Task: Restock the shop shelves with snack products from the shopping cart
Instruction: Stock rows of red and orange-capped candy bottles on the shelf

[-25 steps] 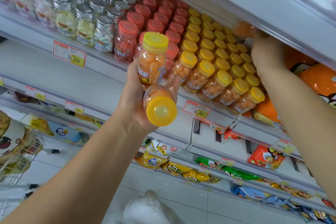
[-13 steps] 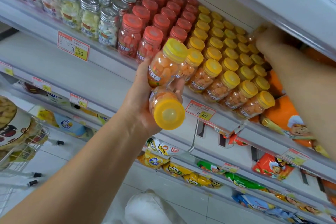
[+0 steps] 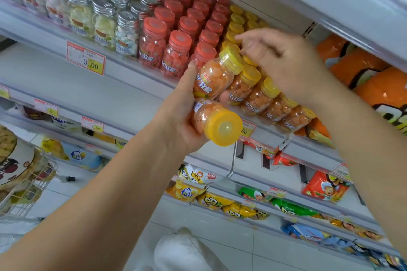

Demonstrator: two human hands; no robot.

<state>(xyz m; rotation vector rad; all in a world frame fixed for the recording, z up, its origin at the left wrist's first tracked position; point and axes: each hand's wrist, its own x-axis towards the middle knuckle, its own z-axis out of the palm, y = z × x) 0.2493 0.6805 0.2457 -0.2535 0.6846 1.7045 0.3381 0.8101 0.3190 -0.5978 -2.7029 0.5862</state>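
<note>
The right hand (image 3: 284, 66) is out from the back of the shelf (image 3: 132, 77), and it comes out with nothing in it. The jar it carried in a second ago now sits somewhere among the yellow-capped rows (image 3: 259, 94). That's one more stocked!

The right hand swings across to the two jars (image 3: 204, 90) that the left hand (image 3: 180, 116) keeps gripping. Its fingers are loose and spread, right at the yellow cap of the top jar (image 3: 220, 72) (too blurred to tell whether they touch it yet). That jar tilts up in front of the front row. The bottom jar (image 3: 214, 124) lies lower, cap pointing out at us, down past the shelf's front edge. So there are two jars to go, and the next one looks about to change hands.

Room is tight. The yellow-capped rows stand shoulder to shoulder along the front edge, and the red-capped jars (image 3: 176, 50) press in on their left. Orange packs (image 3: 361, 66) crowd the shelf's right end, and the upper shelf (image 3: 330, 6) hangs low over the caps. Any free slot is probably near the back, and the right hand hides that stretch. The cart (image 3: 28, 193) waits well apart, down at the left.
</note>
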